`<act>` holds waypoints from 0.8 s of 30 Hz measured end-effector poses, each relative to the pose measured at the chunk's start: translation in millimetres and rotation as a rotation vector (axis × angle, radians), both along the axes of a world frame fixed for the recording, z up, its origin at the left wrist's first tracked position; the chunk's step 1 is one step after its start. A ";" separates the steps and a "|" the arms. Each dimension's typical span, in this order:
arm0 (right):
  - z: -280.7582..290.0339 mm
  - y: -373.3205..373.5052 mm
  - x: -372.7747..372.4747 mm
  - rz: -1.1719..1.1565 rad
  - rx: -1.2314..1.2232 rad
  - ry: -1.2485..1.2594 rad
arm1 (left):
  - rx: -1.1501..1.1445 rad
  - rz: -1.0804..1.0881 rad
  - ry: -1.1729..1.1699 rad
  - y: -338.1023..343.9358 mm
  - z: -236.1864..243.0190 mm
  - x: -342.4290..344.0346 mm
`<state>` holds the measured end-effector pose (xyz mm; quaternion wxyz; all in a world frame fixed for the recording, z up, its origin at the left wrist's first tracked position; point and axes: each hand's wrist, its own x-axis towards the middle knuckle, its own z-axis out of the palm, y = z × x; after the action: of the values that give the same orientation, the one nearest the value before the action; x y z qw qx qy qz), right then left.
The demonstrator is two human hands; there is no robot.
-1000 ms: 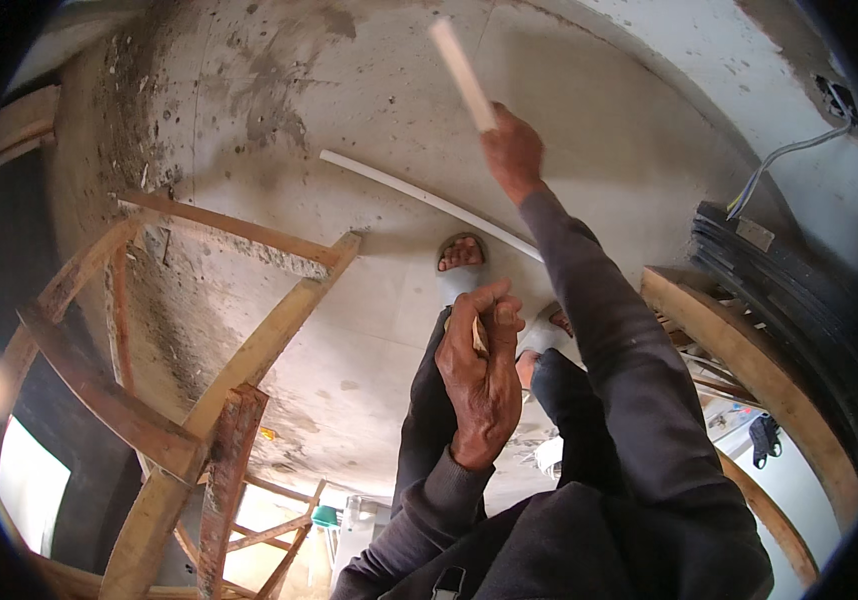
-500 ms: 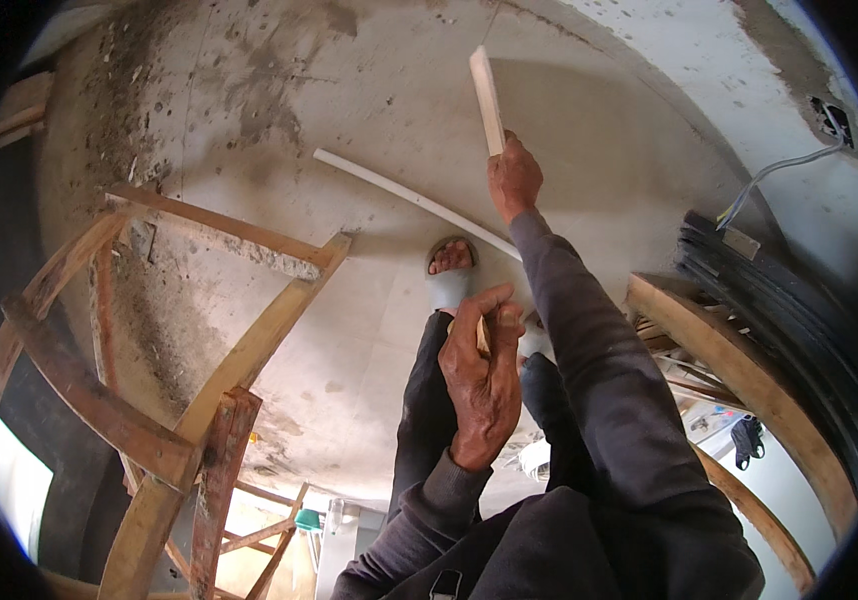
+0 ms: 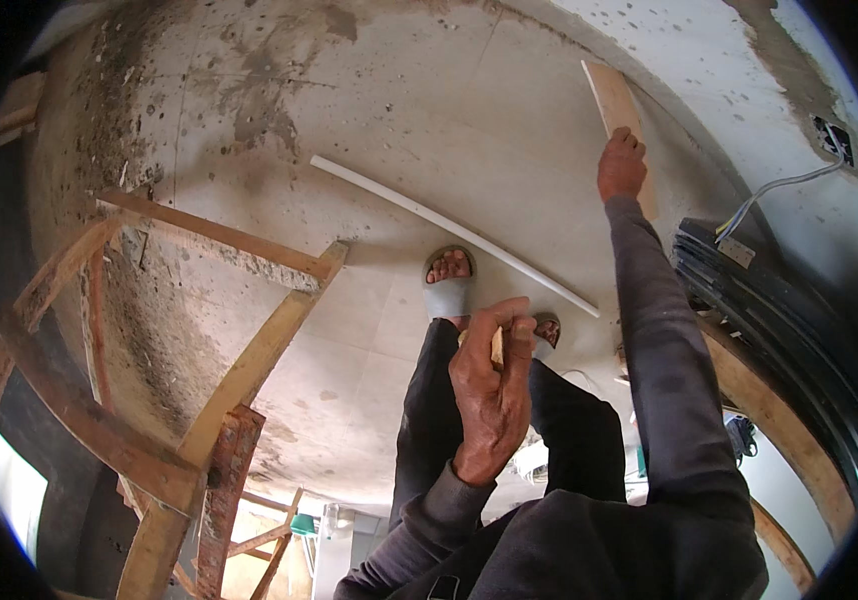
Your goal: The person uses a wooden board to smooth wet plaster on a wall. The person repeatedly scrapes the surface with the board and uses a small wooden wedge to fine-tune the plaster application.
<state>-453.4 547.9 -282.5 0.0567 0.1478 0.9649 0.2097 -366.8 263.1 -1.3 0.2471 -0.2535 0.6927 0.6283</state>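
Observation:
My right hand (image 3: 622, 165), arm stretched out to the far right, is closed around a thin, flat wooden board (image 3: 613, 98). Its broad pale face shows, held near the foot of the wall. Closer to my body, my left hand (image 3: 492, 400) is curled at mid-chest height, fingers bent over a small light wooden piece (image 3: 497, 348). Most of that piece is hidden in the palm, so its full shape cannot be made out. Below lies a long white pipe (image 3: 449, 213), slanting across the floor in front of my sandalled feet and touched by neither hand.
At left stands a wooden frame (image 3: 249, 360) of nailed timbers, one leg rough and reddish. A stack of black strips (image 3: 779, 300) lies along the right wall beside a curved wooden beam (image 3: 799, 430). Loose cable (image 3: 769, 185) hangs from a wall box. The floor (image 3: 369, 110) is stained.
My right hand has swung to the right with the board, which has turned from edge-on to show its flat face. My left hand has shifted slightly right, still closed.

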 end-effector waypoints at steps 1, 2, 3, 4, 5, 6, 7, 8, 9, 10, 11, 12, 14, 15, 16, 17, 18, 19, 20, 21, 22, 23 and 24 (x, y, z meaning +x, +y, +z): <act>-9.2 -5.9 -6.0 -0.030 -0.002 0.023 | 0.021 0.009 -0.001 1.6 1.0 -1.1; -19.9 -13.2 -15.2 -0.061 -0.003 0.046 | 0.042 0.018 -0.002 2.6 1.2 -2.6; -28.9 -21.7 -21.2 -0.092 -0.002 0.063 | 0.045 0.012 -0.009 2.1 -0.1 -2.3; -28.9 -41.0 -34.6 -0.175 -0.082 0.065 | 0.036 0.009 -0.015 -0.5 -1.7 -1.7; -26.4 -58.0 -48.4 -0.258 -0.152 0.067 | 0.034 0.007 -0.022 -0.6 -2.9 -1.3; -30.0 -67.5 -59.3 -0.261 -0.148 0.102 | 0.038 -0.005 -0.038 0.8 -2.1 -3.5; -33.5 -77.9 -67.2 -0.266 -0.147 0.135 | 0.038 -0.018 -0.056 0.6 -0.6 -6.6; -33.0 -89.6 -73.8 -0.273 -0.181 0.145 | 0.036 -0.030 -0.072 0.2 0.6 -9.0; -29.4 -101.7 -83.6 -0.279 -0.217 0.158 | 0.029 -0.040 -0.066 0.4 -0.5 -9.5; -25.6 -111.9 -89.9 -0.287 -0.253 0.167 | 0.021 -0.050 -0.065 0.6 -1.8 -8.2; -20.6 -120.2 -94.6 -0.231 -0.339 0.174 | 0.014 -0.061 -0.064 1.6 -2.8 -7.4; -15.2 -125.6 -95.5 -0.177 -0.420 0.179 | 0.020 -0.069 -0.071 3.0 -3.6 -6.6; -1.0 -136.1 -96.8 -0.015 -0.562 0.150 | 0.026 -0.084 -0.078 4.0 -4.7 -7.2; 7.4 -139.9 -95.7 0.092 -0.615 0.116 | 0.023 -0.093 -0.081 4.7 -5.0 -8.2; 13.9 -141.7 -93.7 0.201 -0.668 0.081 | 0.020 -0.100 -0.084 5.2 -5.5 -9.1; 14.1 -138.9 -88.5 0.161 -0.672 0.165 | 0.018 -0.106 -0.087 5.1 -6.0 -9.3; 12.9 -130.3 -82.3 0.126 -0.672 0.253 | 0.025 -0.099 -0.089 5.3 -5.6 -9.3; 14.0 -124.6 -78.8 0.093 -0.681 0.339 | 0.024 -0.087 -0.091 4.2 -6.6 -9.0; 15.6 -117.8 -74.6 -0.043 -0.642 0.233 | 0.022 -0.073 -0.094 2.6 -6.6 -9.3; 16.7 -105.8 -70.1 -0.092 -0.591 0.203 | 0.023 -0.066 -0.092 3.3 -5.5 -11.1; 14.1 -94.7 -63.1 -0.141 -0.538 0.171 | 0.024 -0.059 -0.092 3.5 -4.8 -12.7; 8.8 -89.4 -58.7 -0.189 -0.486 0.139 | 0.024 -0.052 -0.093 3.9 -4.5 -13.6; 4.2 -92.0 -60.0 -0.238 -0.479 0.128 | 0.023 -0.052 -0.088 4.0 -4.5 -13.9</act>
<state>-513.4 455.9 -278.4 0.0535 0.2555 0.9644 -0.0424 -380.8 267.0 -5.8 0.2964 -0.2601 0.6803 0.6178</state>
